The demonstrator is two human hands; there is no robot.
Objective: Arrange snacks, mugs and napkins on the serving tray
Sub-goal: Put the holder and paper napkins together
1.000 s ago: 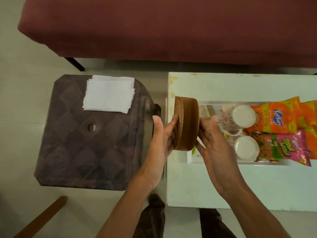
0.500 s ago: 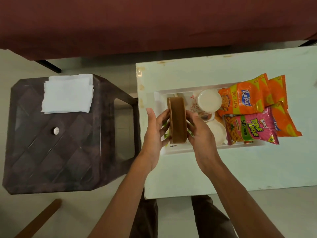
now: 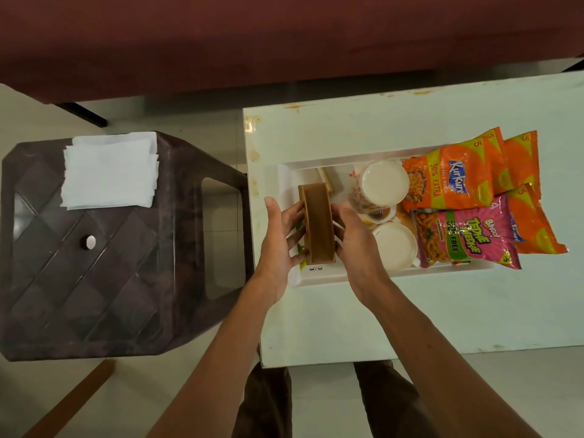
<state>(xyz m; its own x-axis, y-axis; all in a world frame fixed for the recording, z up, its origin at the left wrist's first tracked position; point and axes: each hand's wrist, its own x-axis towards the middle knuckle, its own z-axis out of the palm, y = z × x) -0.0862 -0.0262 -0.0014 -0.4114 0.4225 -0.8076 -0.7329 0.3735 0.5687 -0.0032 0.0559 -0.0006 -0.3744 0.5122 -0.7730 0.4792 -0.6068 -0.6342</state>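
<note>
**Brown holder gripped over tray's left end**

Far left: dark brown plastic stool w/ a stack of white napkins on its far left corner, well apart from the tray.

Centre: left hand and right hand press flat from opp. sides on a brown napkin holder, standing on edge, upright. Both hands closed against it, fingers straight, not curled round. Holder sits over the left end of the white serving tray, on the white table; can't tell if its bottom edge touches the tray floor.

Right of holder: two floral mugs in the tray, just beside the right hand. Further right: orange Kurkure packets and a pink Bingo packet, overlapping, spilling past the tray's right end.
</note>
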